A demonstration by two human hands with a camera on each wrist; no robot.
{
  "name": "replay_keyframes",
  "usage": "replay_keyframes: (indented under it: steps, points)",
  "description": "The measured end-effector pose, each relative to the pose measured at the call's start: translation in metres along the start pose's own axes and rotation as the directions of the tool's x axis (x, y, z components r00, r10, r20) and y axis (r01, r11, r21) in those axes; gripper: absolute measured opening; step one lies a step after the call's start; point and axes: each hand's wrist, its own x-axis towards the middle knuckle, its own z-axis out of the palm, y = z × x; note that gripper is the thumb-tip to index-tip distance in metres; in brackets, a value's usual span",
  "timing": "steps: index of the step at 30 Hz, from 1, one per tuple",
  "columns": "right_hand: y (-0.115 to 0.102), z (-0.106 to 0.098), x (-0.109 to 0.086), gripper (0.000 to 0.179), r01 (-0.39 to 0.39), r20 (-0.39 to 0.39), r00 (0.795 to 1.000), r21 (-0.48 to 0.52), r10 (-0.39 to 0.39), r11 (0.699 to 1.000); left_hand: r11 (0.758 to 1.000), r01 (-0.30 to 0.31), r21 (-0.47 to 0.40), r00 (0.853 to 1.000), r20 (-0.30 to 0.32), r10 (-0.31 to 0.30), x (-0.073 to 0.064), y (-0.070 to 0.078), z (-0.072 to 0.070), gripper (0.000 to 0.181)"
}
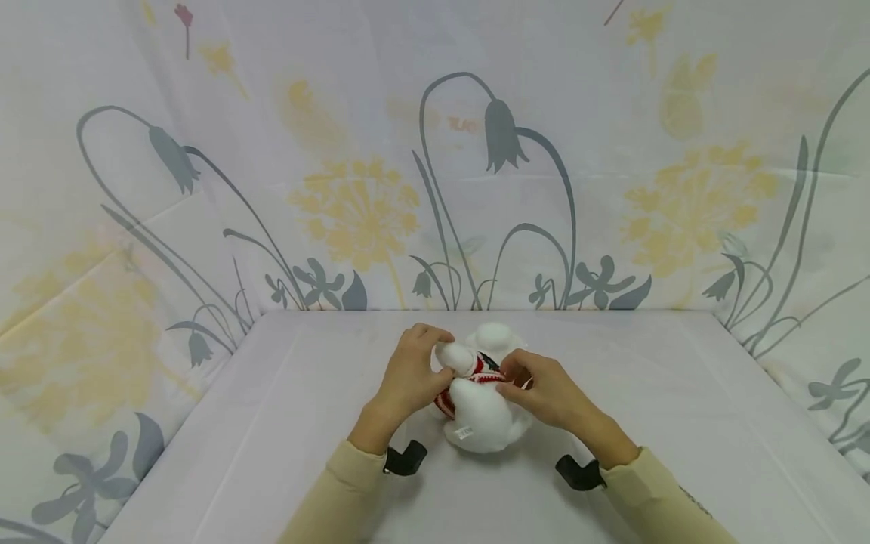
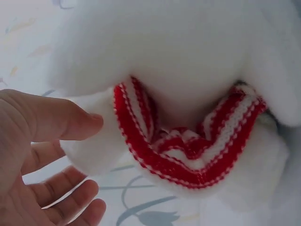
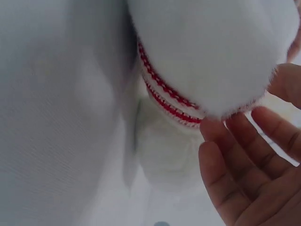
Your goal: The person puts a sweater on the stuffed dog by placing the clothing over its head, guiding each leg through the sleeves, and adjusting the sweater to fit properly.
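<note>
A white plush toy (image 1: 485, 423) in a red-and-white knitted garment (image 2: 186, 176) is tipped over on the table, its rounded rear towards me and a small tag on it. My left hand (image 1: 411, 370) holds one stubby white limb (image 1: 455, 357) between thumb and fingers. In the left wrist view, the thumb (image 2: 75, 120) lies over that limb while the other fingers curve below it. From the other side, my right hand (image 1: 547, 385) pinches the toy by the garment's edge. The right wrist view shows its bent fingers (image 3: 240, 146) against the fur beside the striped knit.
A white cloth covers the table (image 1: 272, 423). Behind it hangs a pale curtain (image 1: 435, 151) printed with grey bellflowers and yellow blooms, which also runs along both sides. Black mounts (image 1: 405, 459) are strapped beneath both wrists, close to the toy.
</note>
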Motion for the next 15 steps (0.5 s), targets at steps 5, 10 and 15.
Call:
replay_keyframes:
  steps: [5, 10, 15]
  points:
    - [-0.001, 0.006, 0.0, 0.011, -0.04, 0.011, 0.999, 0.023, 0.04, 0.999, 0.98, -0.199, 0.021, 0.98, -0.021, 0.199, 0.0, 0.015, -0.001, 0.024]
    - [0.0, 0.013, -0.001, 0.008, 0.018, 0.044, 0.999, 0.066, -0.021, 0.998, 0.946, -0.307, 0.105, 0.948, 0.126, 0.293, -0.006, 0.031, 0.002, 0.019]
    - [0.002, 0.02, -0.003, 0.01, 0.093, 0.06, 0.993, 0.072, -0.098, 0.993, 0.91, -0.296, 0.289, 0.942, 0.245, 0.229, -0.009, 0.033, 0.007, 0.026]
